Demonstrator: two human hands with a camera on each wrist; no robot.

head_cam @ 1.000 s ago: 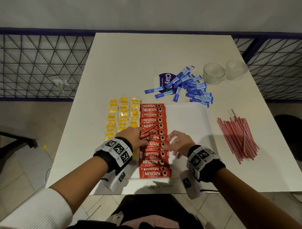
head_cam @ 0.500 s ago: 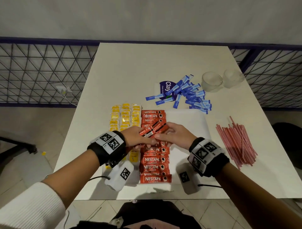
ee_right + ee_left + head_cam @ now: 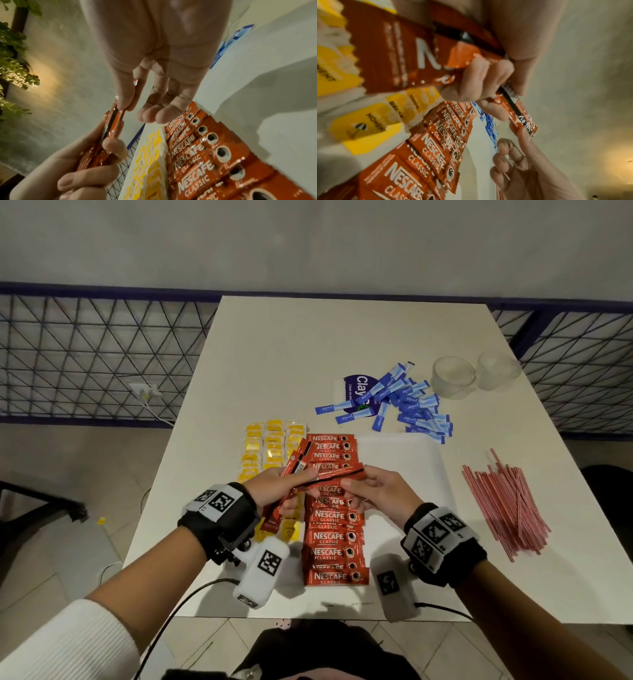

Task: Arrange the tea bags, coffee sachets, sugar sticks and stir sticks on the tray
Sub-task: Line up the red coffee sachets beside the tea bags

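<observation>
A white tray [image 3: 400, 467] lies on the table, with yellow tea bags [image 3: 270, 446] in columns at its left and a column of red coffee sachets [image 3: 334, 539] down its middle. My left hand [image 3: 294, 491] grips a small bundle of sachets [image 3: 298, 460] above that column. My right hand [image 3: 349, 487] pinches the end of one sachet [image 3: 335, 477] from the bundle between thumb and forefinger; the right wrist view shows this sachet [image 3: 113, 119] edge-on. Blue sugar sticks [image 3: 407, 405] lie heaped behind the tray. Red stir sticks [image 3: 503, 505] lie piled to its right.
Two glass cups [image 3: 454, 376] stand at the back right of the table. A blue-printed packet [image 3: 356, 386] lies under the sugar sticks. Railings with black mesh run along both sides of the table. The tray's right half shows bare white.
Both hands have risen off the sachet column with a few sachets. The right hand now draws one sachet sideways out of the bundle that the left hand holds.
</observation>
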